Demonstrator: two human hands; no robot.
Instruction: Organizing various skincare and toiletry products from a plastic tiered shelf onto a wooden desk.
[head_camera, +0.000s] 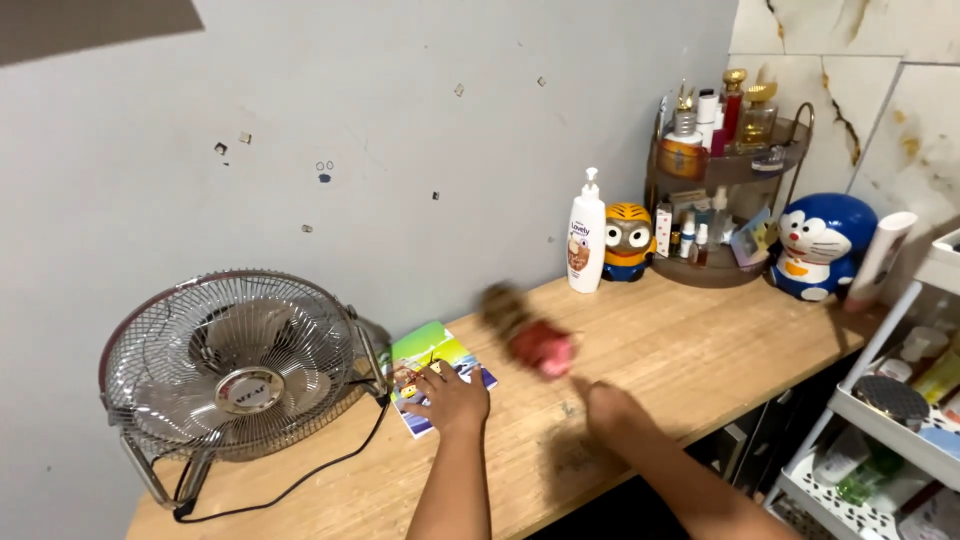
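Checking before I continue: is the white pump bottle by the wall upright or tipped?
Upright: the pump bottle stands on its base on the wooden table, nozzle on top.

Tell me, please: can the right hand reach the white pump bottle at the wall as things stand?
Probably yes. The right hand holds a blurred brush, but only bare wooden table lies between it and the white pump bottle.

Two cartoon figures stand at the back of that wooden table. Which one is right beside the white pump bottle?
The yellow-and-blue goggle-eyed figure; it stands right next to the white pump bottle. The round blue-and-white cat figure sits farther right, beyond the tiered cosmetics rack.
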